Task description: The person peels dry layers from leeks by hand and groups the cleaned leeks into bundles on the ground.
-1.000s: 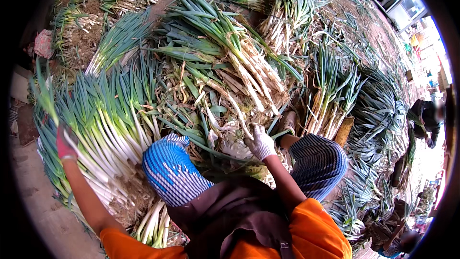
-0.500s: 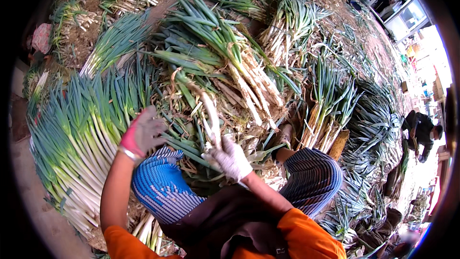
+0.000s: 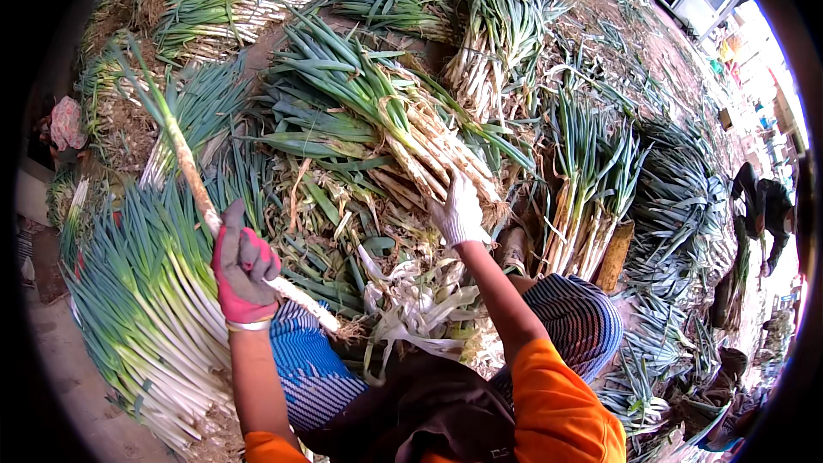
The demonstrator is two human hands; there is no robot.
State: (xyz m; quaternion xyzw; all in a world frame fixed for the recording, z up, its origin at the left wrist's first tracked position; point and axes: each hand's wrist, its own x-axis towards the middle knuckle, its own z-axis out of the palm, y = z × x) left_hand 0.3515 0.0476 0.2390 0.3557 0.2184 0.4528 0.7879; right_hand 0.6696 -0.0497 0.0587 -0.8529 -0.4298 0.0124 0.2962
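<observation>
My left hand (image 3: pixel 245 267), in a pink and grey glove, is closed round a long green onion (image 3: pixel 196 184). That stalk slants from its green top at the upper left to its rooted end over my blue patterned trouser leg (image 3: pixel 313 369). My right hand (image 3: pixel 459 211), in a white glove, reaches onto the root ends of a heap of unpeeled green onions (image 3: pixel 416 133), its fingers apart against the brownish stalks. Whether it grips one is partly hidden. Pale peeled-off skins (image 3: pixel 420 296) lie between my knees.
Cleaned green onions (image 3: pixel 163 291) spread in a fan at my left. More bundles lie beyond and to the right, including an upright-looking bunch (image 3: pixel 587 189) by my right knee. Leaf scraps litter the ground. Another person (image 3: pixel 765 210) is at the far right.
My left hand, open and empty before, now holds a green onion. My right hand has left the stalk it held and moved forward and right to the heap.
</observation>
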